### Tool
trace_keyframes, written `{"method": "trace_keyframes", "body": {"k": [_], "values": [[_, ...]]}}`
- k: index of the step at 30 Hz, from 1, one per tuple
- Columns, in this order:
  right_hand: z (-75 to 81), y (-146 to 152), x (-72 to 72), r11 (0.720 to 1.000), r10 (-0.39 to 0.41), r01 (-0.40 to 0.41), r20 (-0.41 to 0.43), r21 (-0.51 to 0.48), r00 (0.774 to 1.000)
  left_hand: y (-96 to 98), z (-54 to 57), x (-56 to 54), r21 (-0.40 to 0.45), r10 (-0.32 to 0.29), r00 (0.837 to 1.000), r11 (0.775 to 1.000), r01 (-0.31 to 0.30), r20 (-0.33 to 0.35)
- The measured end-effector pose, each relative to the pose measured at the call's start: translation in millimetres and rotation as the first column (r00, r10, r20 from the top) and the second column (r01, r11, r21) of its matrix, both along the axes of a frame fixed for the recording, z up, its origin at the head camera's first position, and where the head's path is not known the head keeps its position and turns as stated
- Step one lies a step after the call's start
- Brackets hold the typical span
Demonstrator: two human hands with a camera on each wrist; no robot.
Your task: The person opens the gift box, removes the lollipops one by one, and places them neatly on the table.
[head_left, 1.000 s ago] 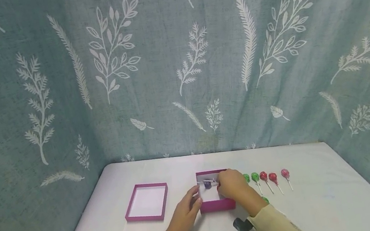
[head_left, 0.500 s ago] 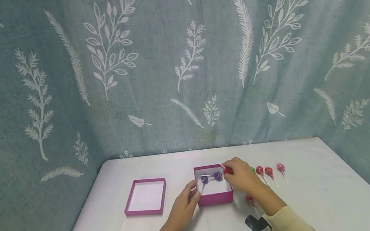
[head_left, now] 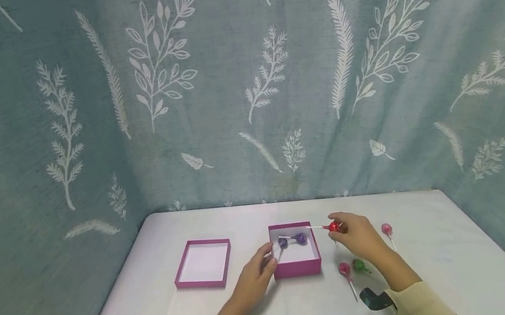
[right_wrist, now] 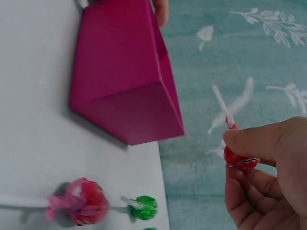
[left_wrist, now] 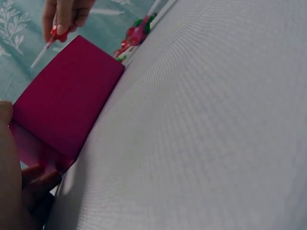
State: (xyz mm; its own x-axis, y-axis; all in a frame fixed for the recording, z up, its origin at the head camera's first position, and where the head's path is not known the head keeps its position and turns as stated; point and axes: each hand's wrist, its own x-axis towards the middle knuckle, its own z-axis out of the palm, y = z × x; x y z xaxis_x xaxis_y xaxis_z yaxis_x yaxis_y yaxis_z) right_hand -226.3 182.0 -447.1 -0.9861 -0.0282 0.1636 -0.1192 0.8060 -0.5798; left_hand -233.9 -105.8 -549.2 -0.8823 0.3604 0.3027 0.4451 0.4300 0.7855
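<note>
My right hand [head_left: 357, 234] pinches a red lollipop [head_left: 333, 227] by its wrapped candy head, just right of the magenta box [head_left: 298, 268]. The lollipop's white stick points left, over the box's right rim. In the right wrist view the thumb presses the candy head against the fingers. My left hand [head_left: 254, 277] rests against the box's left side, thumb near the front corner and a fingertip at the rim. Inside the open box lie two purple lollipops, one on the left [head_left: 283, 243] and one farther right [head_left: 301, 238]. The left palm is hidden.
A magenta-edged lid [head_left: 203, 263] lies left of the box, its white inside up. Right of the box lie a pinkish-red lollipop [head_left: 344, 269], a green one [head_left: 358, 264] and a pink one [head_left: 386, 228]. My right forearm covers part of the white table [head_left: 426, 273].
My right hand has moved right, from over the box to beyond its right wall, carrying the red lollipop. The right purple lollipop has come into full view. My left hand stays at the box.
</note>
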Motion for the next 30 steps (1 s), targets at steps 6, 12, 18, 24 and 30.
{"method": "trace_keyframes", "body": {"k": [6, 12, 18, 24, 30], "values": [[4.6, 7.4, -1.3, 0.997, -0.054, 0.055, 0.026, -0.047, 0.998, 2.2, 1.5, 1.2, -0.01, -0.01, 1.0, 1.0, 0.01, 0.016], [2.3, 16.5, 2.8, 0.995, -0.073, 0.072, -0.001, -0.072, 0.997, 5.3, 1.5, 0.5, -0.01, -0.034, 0.998, 0.999, 0.035, 0.049], [-4.8, 30.4, 4.3, 0.995, -0.041, 0.036, -0.061, -0.088, 0.997, 6.2, -4.2, 3.6, -0.012, -0.033, 0.996, 0.999, 0.034, 0.081], [-8.1, 47.4, 5.1, 0.996, -0.034, 0.032, -0.026, -0.088, 0.999, 2.4, -4.7, 7.9, -0.003, -0.014, 0.998, 1.0, 0.014, 0.057], [-10.2, 63.4, 6.2, 0.995, -0.051, 0.049, -0.013, -0.087, 0.999, -0.2, 3.2, 3.1, -0.016, -0.008, 0.999, 1.0, 0.008, 0.033]]}}
